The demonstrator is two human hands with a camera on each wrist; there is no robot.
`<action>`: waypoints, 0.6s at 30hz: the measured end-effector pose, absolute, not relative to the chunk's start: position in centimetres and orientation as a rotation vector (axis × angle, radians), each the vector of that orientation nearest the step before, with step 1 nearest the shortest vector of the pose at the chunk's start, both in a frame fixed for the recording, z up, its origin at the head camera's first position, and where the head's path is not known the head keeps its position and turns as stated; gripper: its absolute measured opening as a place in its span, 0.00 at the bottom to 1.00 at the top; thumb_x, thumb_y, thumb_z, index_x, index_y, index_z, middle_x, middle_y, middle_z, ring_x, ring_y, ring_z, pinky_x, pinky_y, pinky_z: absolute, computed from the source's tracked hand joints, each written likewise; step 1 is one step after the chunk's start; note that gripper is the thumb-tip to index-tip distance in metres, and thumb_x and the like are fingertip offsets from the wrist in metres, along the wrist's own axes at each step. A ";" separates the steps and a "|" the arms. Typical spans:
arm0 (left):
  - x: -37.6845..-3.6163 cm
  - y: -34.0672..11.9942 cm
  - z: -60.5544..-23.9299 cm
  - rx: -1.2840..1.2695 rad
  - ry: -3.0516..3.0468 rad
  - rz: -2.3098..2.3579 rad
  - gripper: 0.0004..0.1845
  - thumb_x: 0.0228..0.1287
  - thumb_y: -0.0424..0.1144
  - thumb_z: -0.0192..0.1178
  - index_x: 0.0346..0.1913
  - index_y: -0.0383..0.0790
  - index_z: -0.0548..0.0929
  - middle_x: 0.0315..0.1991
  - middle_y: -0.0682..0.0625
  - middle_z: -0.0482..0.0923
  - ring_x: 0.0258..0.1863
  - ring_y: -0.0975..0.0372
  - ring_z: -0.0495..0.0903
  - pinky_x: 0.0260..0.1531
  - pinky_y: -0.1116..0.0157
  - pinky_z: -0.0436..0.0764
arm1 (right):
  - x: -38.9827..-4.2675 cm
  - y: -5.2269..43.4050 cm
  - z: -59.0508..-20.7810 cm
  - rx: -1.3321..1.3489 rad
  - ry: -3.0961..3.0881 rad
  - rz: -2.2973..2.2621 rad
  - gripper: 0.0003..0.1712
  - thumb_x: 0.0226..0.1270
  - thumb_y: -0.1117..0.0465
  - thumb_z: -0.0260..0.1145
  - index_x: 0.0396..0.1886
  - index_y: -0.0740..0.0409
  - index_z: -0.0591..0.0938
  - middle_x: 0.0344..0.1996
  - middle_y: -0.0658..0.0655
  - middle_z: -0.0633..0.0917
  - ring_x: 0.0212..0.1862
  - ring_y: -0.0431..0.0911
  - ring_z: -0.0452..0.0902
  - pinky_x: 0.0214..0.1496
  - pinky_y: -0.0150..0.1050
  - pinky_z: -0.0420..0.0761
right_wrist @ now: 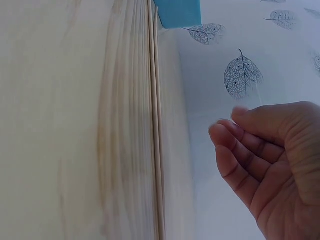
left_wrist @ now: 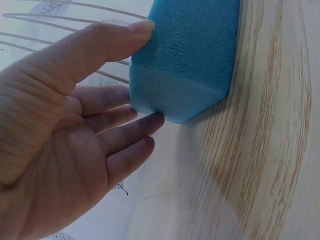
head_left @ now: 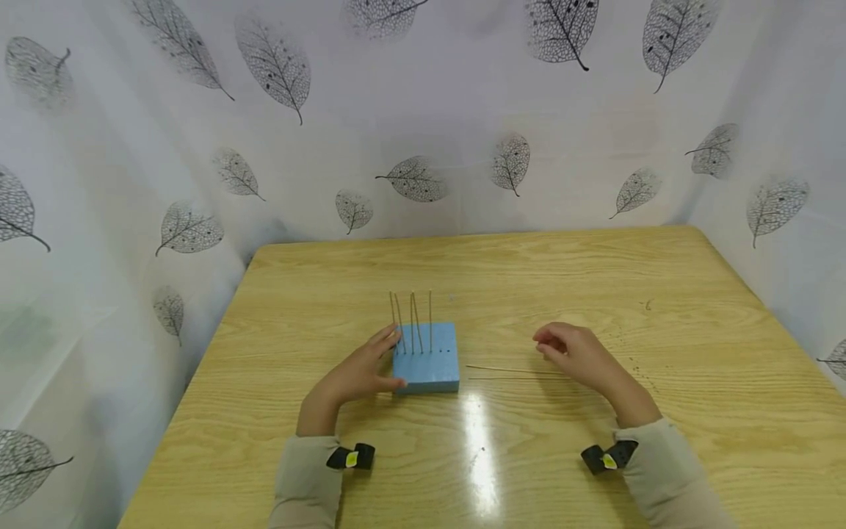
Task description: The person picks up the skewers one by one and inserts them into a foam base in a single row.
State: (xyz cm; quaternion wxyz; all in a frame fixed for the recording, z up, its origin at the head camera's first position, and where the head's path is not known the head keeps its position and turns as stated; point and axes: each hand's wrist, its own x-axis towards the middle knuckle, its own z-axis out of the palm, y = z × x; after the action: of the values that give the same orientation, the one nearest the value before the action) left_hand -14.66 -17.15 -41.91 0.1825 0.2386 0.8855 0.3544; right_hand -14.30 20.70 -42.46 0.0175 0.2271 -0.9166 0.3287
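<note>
A light blue foam block (head_left: pixel 436 373) sits on the table with several thin sticks (head_left: pixel 430 323) standing in a row in its top, some of them leaning. Small bare holes (head_left: pixel 444 351) show toward the right end of that row. My left hand (head_left: pixel 357 373) holds the block by its left side, the thumb (left_wrist: pixel 142 27) at one edge and fingertips against another face. Two more thin sticks (head_left: pixel 502 369) lie side by side on the table, right of the block. Over their right ends hovers my right hand (head_left: pixel 581 356), fingers loosely curled toward the thumb, nothing between them.
The wood-grain table (head_left: pixel 529 279) runs back to a pale curtain (head_left: pixel 456 95) printed with leaves, which also hangs at both sides. Each wrist wears a black band (head_left: pixel 353 457). Small dark marks (head_left: pixel 648 305) dot the table at the right.
</note>
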 end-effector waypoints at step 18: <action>-14.6 -17.1 -41.9 0.671 2.494 1.014 0.47 0.56 0.41 0.68 0.73 0.32 0.53 0.75 0.39 0.41 0.72 0.45 0.45 0.65 0.45 0.58 | -14.1 22.0 -43.2 0.724 -3.053 1.000 0.04 0.63 0.70 0.61 0.37 0.60 0.81 0.27 0.47 0.79 0.29 0.38 0.70 0.30 0.35 0.73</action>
State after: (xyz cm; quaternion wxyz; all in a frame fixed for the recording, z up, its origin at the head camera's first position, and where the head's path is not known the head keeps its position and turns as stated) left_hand -14.65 -17.10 -41.89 0.1823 0.2377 0.8838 0.3593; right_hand -14.07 22.04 -43.19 -0.0758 0.2191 -0.9244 0.3028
